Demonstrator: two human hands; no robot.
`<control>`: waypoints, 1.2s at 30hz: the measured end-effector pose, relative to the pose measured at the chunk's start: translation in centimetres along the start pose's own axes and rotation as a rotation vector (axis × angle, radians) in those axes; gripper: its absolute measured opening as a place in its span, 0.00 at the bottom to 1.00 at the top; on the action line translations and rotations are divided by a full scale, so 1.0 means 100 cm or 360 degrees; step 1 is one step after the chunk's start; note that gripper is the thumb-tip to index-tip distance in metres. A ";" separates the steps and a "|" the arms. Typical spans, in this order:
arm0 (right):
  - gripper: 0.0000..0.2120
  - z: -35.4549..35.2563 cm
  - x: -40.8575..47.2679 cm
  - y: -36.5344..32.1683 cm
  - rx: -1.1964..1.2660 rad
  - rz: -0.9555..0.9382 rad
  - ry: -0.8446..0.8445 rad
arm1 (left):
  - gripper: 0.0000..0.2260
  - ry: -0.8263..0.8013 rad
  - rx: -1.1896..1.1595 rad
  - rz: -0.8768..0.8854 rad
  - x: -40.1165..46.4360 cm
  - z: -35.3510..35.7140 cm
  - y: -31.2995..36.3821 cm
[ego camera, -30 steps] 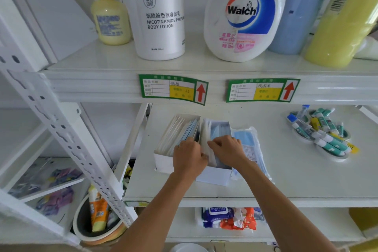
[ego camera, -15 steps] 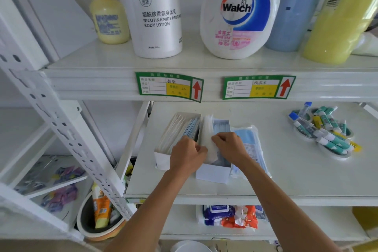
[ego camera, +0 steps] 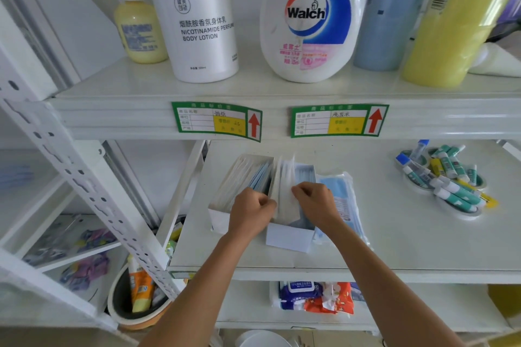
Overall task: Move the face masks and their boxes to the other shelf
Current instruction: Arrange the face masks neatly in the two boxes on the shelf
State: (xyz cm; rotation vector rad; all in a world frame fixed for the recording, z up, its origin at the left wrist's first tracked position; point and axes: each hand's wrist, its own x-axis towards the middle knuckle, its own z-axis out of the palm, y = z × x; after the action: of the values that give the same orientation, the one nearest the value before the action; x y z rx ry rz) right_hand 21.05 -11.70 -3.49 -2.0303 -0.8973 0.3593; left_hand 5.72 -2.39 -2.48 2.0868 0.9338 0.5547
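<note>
Two open white mask boxes stand side by side on the middle shelf (ego camera: 394,248). The left box (ego camera: 222,200) holds white and blue masks. The right box (ego camera: 287,238) holds a stack of white face masks (ego camera: 286,189). My left hand (ego camera: 251,213) and my right hand (ego camera: 315,201) both pinch this stack from either side, above the right box. A clear bag of blue masks (ego camera: 342,200) lies flat just right of the boxes, partly under my right wrist.
Bottles stand on the upper shelf: a yellow pump bottle (ego camera: 139,31), body lotion (ego camera: 201,25), a Walch bottle (ego camera: 310,20). Small tubes on tape rolls (ego camera: 442,180) lie at the right. Wet wipes (ego camera: 313,297) sit on the lower shelf. Another white rack (ego camera: 70,177) stands left.
Both hands have shifted slightly back along the right box and drawn the white mask stack up a little. The boxes and the bag have stayed in place.
</note>
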 end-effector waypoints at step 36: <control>0.19 -0.013 -0.013 0.002 0.0168 -0.0178 -0.0136 | 0.18 0.0286 0.0677 0.0042 -0.006 -0.020 0.039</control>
State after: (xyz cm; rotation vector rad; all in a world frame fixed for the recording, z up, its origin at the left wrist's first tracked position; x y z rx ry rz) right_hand 20.88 -13.48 -3.01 -1.8714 -1.0186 0.4248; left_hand 5.71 -3.62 1.81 2.4588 1.2129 0.6051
